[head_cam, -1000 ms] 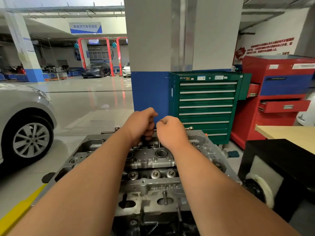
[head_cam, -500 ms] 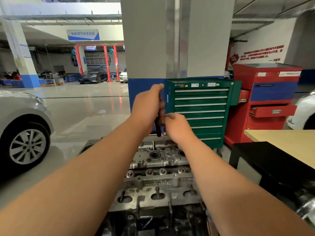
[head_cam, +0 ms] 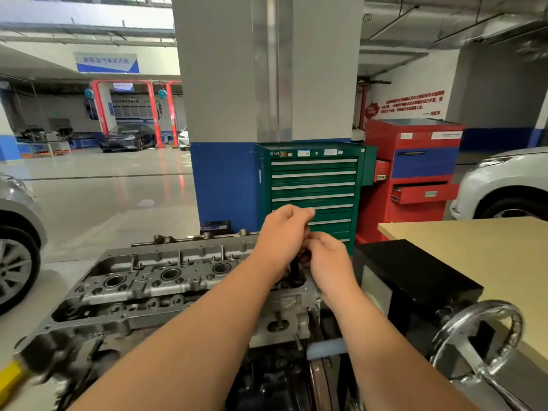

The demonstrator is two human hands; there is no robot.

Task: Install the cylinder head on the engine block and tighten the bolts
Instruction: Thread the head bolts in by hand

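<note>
Workshop bay, glossy floor, parked cars at both sides. Grey-and-blue pillar (head_cam: 267, 114) straight ahead, green chest (head_cam: 314, 185) and red cabinet (head_cam: 415, 173) against it. Tan table (head_cam: 474, 247) to the right, chrome handwheel (head_cam: 477, 342) at the near right.

Head (head_cam: 166, 280) lies lengthwise across the stand, top face up, plug wells and cam saddles bare. It looks level and seated. The block below is in shadow and blurred, so the joint itself cannot be checked.

Both hands work at the head's right end. Left hand (head_cam: 281, 235) is uppermost, fingers curled round the top of a dark upright shaft (head_cam: 295, 269). Right hand (head_cam: 329, 262) sits just below and beside it, fingers bent in close round the same shaft. The shaft's lower end goes down into a recess near the head's right edge. Whether it is a long bolt or a driver on a bolt, I cannot tell.

Judged progress: placing the head is done and the bolt stage is under way at the right-end hole, by hand. No wrench shows. Bolt holes along the rest of the head are too small to read as filled or not. Left to do, likely: the remaining bolts and final tightening.
</note>
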